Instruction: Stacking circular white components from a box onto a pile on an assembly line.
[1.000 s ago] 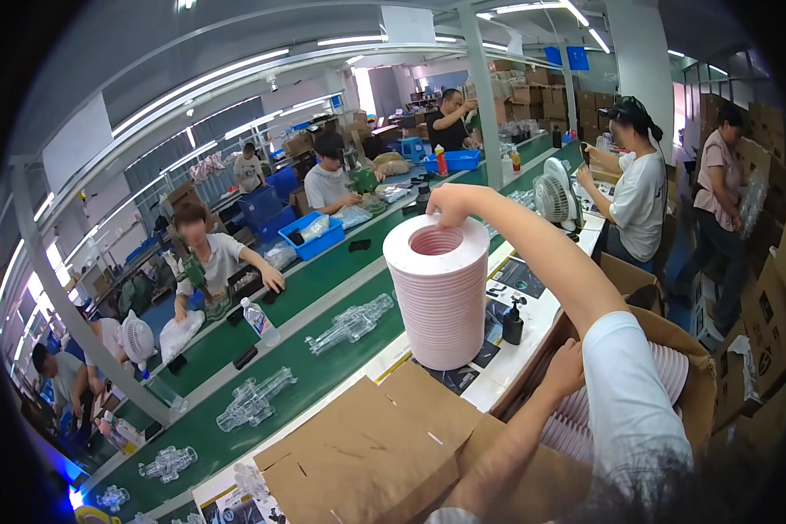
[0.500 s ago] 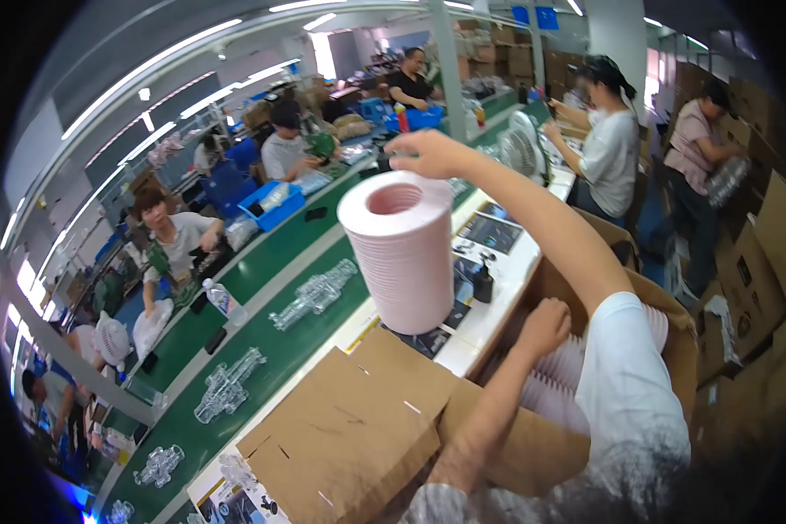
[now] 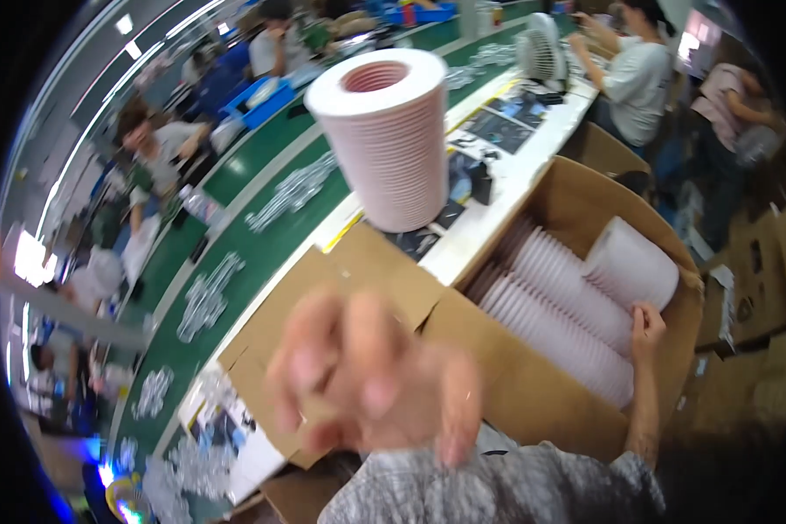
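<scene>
Motion blurs my left hand point(image 3: 375, 375), which is raised above the cardboard flap. Its fingers are spread and slightly curled, with nothing between them. Inside the open cardboard box point(image 3: 568, 402) at right, my right hand point(image 3: 649, 330) closes its fingers on the end edge of a stack of pale pink nested pieces point(image 3: 630, 262). Another ribbed stack point(image 3: 559, 336) lies alongside it. A tall ribbed stack of the same pale pink pieces point(image 3: 389, 148), round with a hole in its top, stands upright on the bench beyond the flap, apart from both hands.
A green conveyor belt point(image 3: 236, 236) runs diagonally at left, carrying clear plastic-wrapped parts point(image 3: 210, 297). The white bench edge point(image 3: 463, 253) holds printed sheets and a small black item point(image 3: 480, 182). A white fan point(image 3: 541, 52) stands farther back. Co-workers sit across the belt and at right.
My right hand has left the top of the upright stack and is now in the box. My left hand has come out of the box and up toward the middle. The view has tilted down.
</scene>
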A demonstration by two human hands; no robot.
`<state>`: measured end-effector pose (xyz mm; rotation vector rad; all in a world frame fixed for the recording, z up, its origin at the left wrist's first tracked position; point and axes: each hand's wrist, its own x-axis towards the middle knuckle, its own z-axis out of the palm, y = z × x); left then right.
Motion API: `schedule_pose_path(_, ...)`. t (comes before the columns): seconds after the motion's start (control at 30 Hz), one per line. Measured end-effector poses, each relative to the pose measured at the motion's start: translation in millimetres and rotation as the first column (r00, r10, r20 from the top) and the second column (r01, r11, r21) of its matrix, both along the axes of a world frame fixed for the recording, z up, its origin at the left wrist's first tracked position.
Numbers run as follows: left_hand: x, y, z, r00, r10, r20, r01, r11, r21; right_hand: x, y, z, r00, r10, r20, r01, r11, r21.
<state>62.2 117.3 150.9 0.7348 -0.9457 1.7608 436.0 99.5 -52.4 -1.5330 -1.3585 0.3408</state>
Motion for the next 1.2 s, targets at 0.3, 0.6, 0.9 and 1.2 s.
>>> schedule_pose_path(0.3,-1,-75,16,0.909,0.414,0.057,-0.417,0.906,0.076,-24,19,-7,0.982,0.032,0.188,-0.016,0.996,-0.083)
schedule_pose_path(0.6,20,-69,10,0.866,0.464,0.185,-0.484,0.871,0.081,-34,22,-15,0.958,0.211,0.195,-0.184,0.972,-0.145)
schedule_pose_path(0.9,39,-61,5,0.851,0.485,0.202,-0.506,0.86,0.069,-20,21,-16,0.972,0.178,0.152,-0.149,0.972,-0.184)
schedule_pose_path(1.2,30,-56,9,0.833,0.518,0.194,-0.538,0.84,0.066,-20,20,-20,0.976,0.168,0.135,-0.143,0.973,-0.179)
